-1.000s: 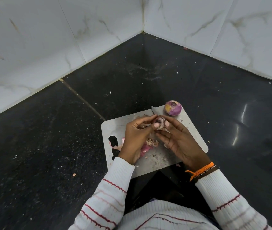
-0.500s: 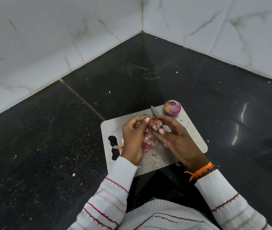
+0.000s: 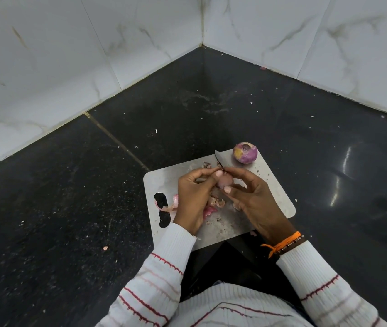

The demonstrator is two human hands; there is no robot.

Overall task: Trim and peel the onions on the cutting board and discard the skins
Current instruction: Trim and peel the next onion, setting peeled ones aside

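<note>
My left hand (image 3: pixel 193 197) and right hand (image 3: pixel 250 197) met above the cutting board (image 3: pixel 273 197), fingers of both curled around a small pinkish onion (image 3: pixel 225 181) held between them. A dark knife blade (image 3: pixel 219 160) stuck out past my right fingers, seemingly gripped there too. A peeled purple onion (image 3: pixel 245 152) sat at the board's far corner; loose skins (image 3: pixel 213 205) lay beneath my hands.

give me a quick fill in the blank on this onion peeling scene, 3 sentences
1. The peeled purple onion rests at the far right corner of the grey ____.
2. The small pink onion is held by ____ hands.
3. The dark knife blade sticks out above the ____ hand's fingers.

Missing words: cutting board; both; right
</note>
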